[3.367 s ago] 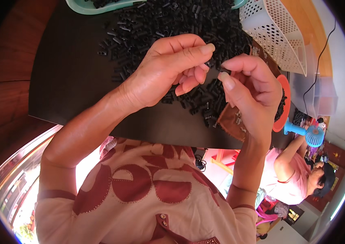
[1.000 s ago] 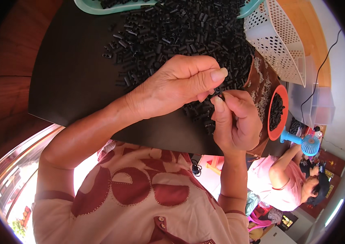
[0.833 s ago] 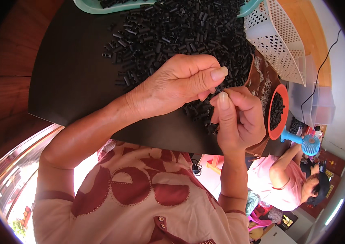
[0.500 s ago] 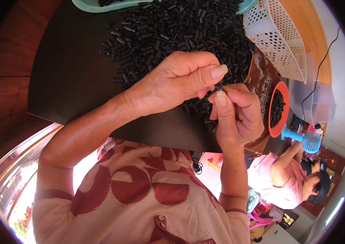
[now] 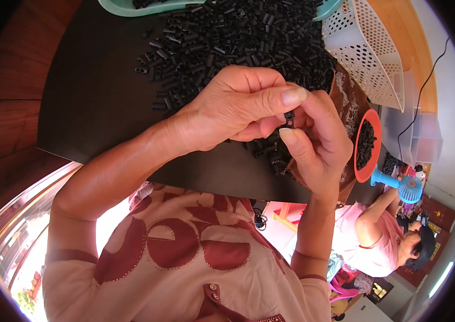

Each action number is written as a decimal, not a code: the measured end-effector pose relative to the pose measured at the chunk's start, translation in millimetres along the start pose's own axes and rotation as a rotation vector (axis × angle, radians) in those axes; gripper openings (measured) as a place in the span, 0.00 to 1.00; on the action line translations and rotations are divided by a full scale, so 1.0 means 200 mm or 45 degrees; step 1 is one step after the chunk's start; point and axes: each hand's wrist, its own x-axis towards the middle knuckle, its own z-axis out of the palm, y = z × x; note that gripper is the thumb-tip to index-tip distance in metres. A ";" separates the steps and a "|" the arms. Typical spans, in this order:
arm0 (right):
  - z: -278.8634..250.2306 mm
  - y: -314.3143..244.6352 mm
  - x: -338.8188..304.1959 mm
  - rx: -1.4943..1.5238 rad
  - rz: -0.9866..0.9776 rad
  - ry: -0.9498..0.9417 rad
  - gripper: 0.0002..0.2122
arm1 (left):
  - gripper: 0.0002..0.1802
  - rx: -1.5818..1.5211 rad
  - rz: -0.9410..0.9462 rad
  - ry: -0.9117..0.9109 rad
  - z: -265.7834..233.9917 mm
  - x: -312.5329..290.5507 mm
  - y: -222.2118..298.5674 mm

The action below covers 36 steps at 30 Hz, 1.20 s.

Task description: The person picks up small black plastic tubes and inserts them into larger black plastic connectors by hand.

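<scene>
Between the fingertips of both hands is a small black plastic piece [image 5: 290, 119] with little round holes in it. My left hand [image 5: 243, 104] comes from the left, its thumb and curled fingers closed at the upper end of the piece. My right hand [image 5: 324, 137] pinches it from the right, thumb low and forefinger above. Most of the piece hides behind the fingers. Beyond the hands spreads a heap of short black plastic tubes [image 5: 227, 40] on the dark table [image 5: 93, 96]. Small ridged black parts [image 5: 279, 160] lie below the hands, partly covered.
An orange bowl [image 5: 363, 176] of black parts stands at the right, by a blue handheld fan [image 5: 409, 189]. Behind it is a white perforated basket [image 5: 364, 56]. Brown cloth [image 5: 348, 102] carries small clear bits. A green tray [image 5: 125, 11] sits far back. Another person [image 5: 369, 231] works at lower right.
My right hand has risen slightly and turned, with its forefinger now up beside my left thumb. More of the black piece shows between the thumbs.
</scene>
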 end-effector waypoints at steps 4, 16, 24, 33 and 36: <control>-0.02 -0.02 0.01 -0.283 -0.192 -0.049 0.19 | 0.21 -0.050 -0.099 0.013 0.00 -0.01 -0.01; 0.04 -0.02 -0.03 -0.160 -0.196 0.131 0.12 | 0.22 -0.036 -0.196 -0.100 0.04 -0.02 0.01; 0.05 -0.02 -0.02 -0.068 -0.173 0.173 0.13 | 0.22 -0.295 -0.251 -0.284 0.01 -0.02 -0.01; 0.07 -0.03 -0.03 -0.011 -0.256 0.193 0.13 | 0.21 -0.305 -0.390 -0.280 0.03 -0.03 0.01; 0.06 -0.02 -0.04 -0.045 -0.262 0.193 0.13 | 0.21 -0.270 -0.401 -0.258 0.04 -0.03 0.01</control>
